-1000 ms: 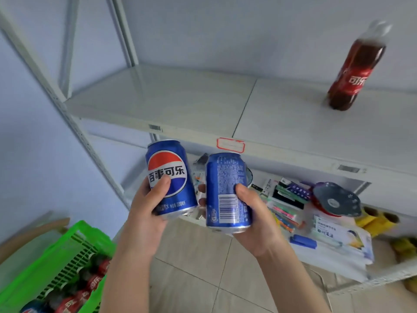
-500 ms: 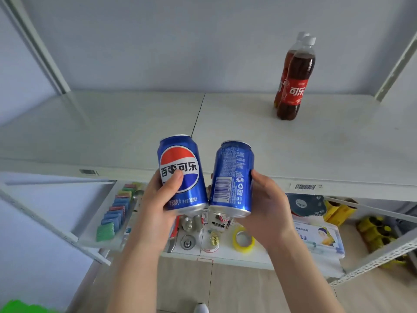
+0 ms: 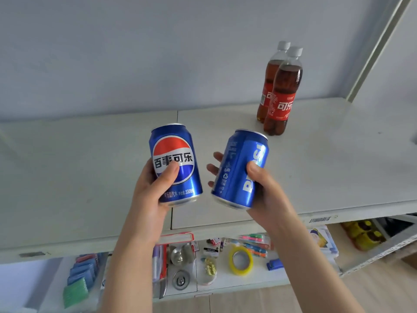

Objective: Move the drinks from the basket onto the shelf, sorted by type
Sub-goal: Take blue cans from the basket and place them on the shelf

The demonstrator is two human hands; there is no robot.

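Note:
My left hand (image 3: 150, 193) grips an upright blue Pepsi can (image 3: 174, 163), logo facing me. A second blue Pepsi can (image 3: 240, 169) leans to the right in the grip of my right hand (image 3: 266, 193). Both cans hover above the white shelf board (image 3: 79, 168), near its front half, a small gap between them. At the back right of that board stand two cola bottles (image 3: 281, 91) with red labels and white caps, one right behind the other. The basket is out of view.
A grey wall backs the shelf, and a white upright post (image 3: 379, 46) rises at the right. The lower shelf (image 3: 225, 283) carries stationery, a yellow tape roll (image 3: 240, 259), metal fittings and coloured packets. Yellow items (image 3: 363, 233) lie further right below.
Both cans rose from below the shelf edge to above the board. They have parted slightly, and the right can now tilts with its Pepsi lettering turned toward me. The green basket left the view.

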